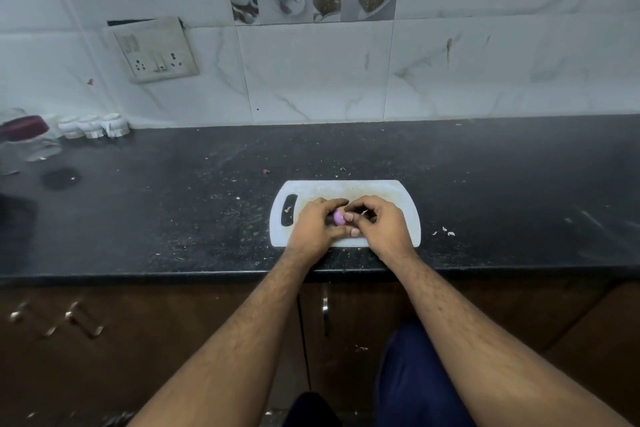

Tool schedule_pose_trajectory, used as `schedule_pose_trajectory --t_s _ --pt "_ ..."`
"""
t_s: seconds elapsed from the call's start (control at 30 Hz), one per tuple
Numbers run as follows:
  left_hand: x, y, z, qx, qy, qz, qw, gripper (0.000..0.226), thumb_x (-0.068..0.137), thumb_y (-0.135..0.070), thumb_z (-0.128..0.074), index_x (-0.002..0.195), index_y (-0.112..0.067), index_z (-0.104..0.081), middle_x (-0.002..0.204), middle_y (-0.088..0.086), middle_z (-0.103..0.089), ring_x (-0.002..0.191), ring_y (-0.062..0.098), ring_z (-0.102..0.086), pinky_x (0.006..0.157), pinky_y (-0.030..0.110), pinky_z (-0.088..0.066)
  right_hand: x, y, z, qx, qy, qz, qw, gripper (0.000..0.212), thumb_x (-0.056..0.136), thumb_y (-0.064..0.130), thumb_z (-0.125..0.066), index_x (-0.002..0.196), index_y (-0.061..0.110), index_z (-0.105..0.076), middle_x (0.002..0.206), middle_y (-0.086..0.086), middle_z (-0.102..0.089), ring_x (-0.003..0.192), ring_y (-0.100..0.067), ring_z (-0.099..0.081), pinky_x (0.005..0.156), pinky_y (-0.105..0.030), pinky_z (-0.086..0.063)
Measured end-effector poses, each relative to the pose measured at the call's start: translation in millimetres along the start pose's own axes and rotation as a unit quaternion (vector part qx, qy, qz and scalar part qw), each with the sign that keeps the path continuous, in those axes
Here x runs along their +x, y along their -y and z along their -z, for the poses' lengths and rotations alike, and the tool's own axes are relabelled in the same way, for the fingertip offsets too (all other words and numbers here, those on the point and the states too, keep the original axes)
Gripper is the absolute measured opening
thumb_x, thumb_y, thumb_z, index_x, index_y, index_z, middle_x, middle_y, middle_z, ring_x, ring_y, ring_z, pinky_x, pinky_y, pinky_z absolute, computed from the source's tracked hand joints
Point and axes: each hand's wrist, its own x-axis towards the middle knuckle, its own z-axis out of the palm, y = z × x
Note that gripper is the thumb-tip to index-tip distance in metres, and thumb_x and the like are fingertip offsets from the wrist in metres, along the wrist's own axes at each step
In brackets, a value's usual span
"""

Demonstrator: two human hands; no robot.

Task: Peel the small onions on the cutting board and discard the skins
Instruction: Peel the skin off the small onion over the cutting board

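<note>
Mid-peel, by the look of it: left hand (317,222) curled around a small onion (338,217), fingers closed on it, just above the white cutting board (349,188) near the front edge of the dark desk (194,204). Right hand (375,222) bent in from the other side, fingertips (348,217) pinched at the onion's right flank, apparently on a bit of skin, though too small to confirm. Next move likely calls for a firm hold from the left and a pull away with the right, then dropping the skin somewhere off the board. Onion glossy pink-purple where exposed, so probably mostly bare already. A few pale scraps (445,231) on the desk just right of the board. No other onions visible.
</note>
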Motion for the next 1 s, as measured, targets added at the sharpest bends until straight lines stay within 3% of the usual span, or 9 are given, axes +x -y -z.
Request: schedule_pose_trajectory --t_s 0.07,0.2,0.33,0.53,0.63,0.7,0.8,0.9,1.0 --pt "-2 -1 3 0.018 0.018 0.000 1.000 0.076 0.079 -0.023 -0.088 0.147 -0.015 -0.055 0.118 0.000 -0.062 0.112 0.012 -0.061 0.098 0.016 -0.045 0 1 0 -0.003 -0.001 -0.004 1.000 0.005 0.089 0.020 -0.078 0.092 0.025 -0.076 0.087 0.015 -0.074 0.087 0.001 -0.066 0.072 -0.016 -0.042" --pt "-4 -2 6 0.051 0.024 -0.006 0.998 0.070 0.090 -0.019 -0.078 0.153 -0.014 -0.048 0.117 0.002 -0.060 0.113 0.014 -0.058 0.105 0.026 -0.043 4 -3 -2 -0.024 0.004 -0.003 1.000 0.005 0.091 0.021 -0.074 0.091 0.027 -0.074 0.087 0.015 -0.073 0.088 0.000 -0.065 0.074 -0.019 -0.044" --pt "-2 1 1 0.049 -0.008 -0.010 0.999 0.058 0.078 -0.024 -0.088 0.132 -0.017 -0.067 0.104 0.003 -0.058 0.104 0.017 -0.060 0.095 0.025 -0.047 5 -7 -7 -0.109 -0.013 0.038 0.993 0.011 0.095 0.019 -0.068 0.100 0.025 -0.075 0.094 0.014 -0.071 0.095 -0.010 -0.060 0.080 -0.030 -0.049" --pt "3 6 -2 0.075 -0.037 -0.023 0.996 0.048 0.072 -0.029 -0.091 0.113 -0.017 -0.071 0.103 0.003 -0.061 0.103 0.020 -0.055 0.087 0.027 -0.044 2 -9 -8 -0.186 0.004 0.054 0.981 0.015 0.101 0.016 -0.054 0.105 0.022 -0.068 0.101 0.010 -0.065 0.096 -0.008 -0.051 0.078 -0.024 -0.042" --pt "3 7 -2 0.079 -0.050 -0.027 0.995 0.048 0.070 -0.031 -0.092 0.109 -0.018 -0.068 0.103 0.001 -0.063 0.102 0.019 -0.055 0.086 0.028 -0.044 2 -7 -7 -0.155 -0.002 0.023 0.988 0.016 0.104 0.016 -0.046 0.098 0.024 -0.059 0.097 0.007 -0.064 0.089 -0.009 -0.057 0.066 -0.013 -0.039" --pt "3 6 -2 0.073 -0.050 -0.027 0.996 0.050 0.068 -0.031 -0.093 0.110 -0.019 -0.067 0.103 -0.001 -0.064 0.102 0.019 -0.057 0.088 0.030 -0.046 2 -5 -5 -0.101 -0.029 -0.011 0.994 0.021 0.105 0.014 -0.043 0.098 0.024 -0.060 0.091 0.007 -0.067 0.089 -0.011 -0.063 0.068 -0.017 -0.045" --pt "3 7 -3 0.065 -0.058 -0.022 0.996 0.053 0.068 -0.027 -0.093 0.111 -0.015 -0.066 0.103 -0.002 -0.066 0.099 0.017 -0.060 0.085 0.028 -0.048 2 -4 -5 -0.079 -0.001 0.012 0.997 0.016 0.103 0.025 -0.054 0.104 0.025 -0.070 0.095 0.011 -0.070 0.091 -0.008 -0.065 0.078 -0.023 -0.051" --pt "3 6 -2 0.055 -0.067 -0.017 0.996 0.049 0.068 -0.023 -0.093 0.105 -0.013 -0.063 0.099 0.000 -0.067 0.092 0.016 -0.063 0.077 0.024 -0.048 1 1 -5 -0.075 0.016 0.049 0.996 0.012 0.096 0.026 -0.068 0.106 0.024 -0.074 0.099 0.013 -0.067 0.088 -0.004 -0.062 0.069 -0.008 -0.043" --pt "4 8 -3 0.060 -0.072 -0.024 0.995 0.048 0.065 -0.028 -0.094 0.099 -0.018 -0.061 0.098 0.000 -0.064 0.094 0.019 -0.059 0.077 0.027 -0.049 -3 2 -4 -0.061 -0.003 0.068 0.996 0.014 0.095 0.018 -0.070 0.106 0.019 -0.078 0.097 0.009 -0.066 0.084 -0.001 -0.060 0.065 -0.002 -0.042"
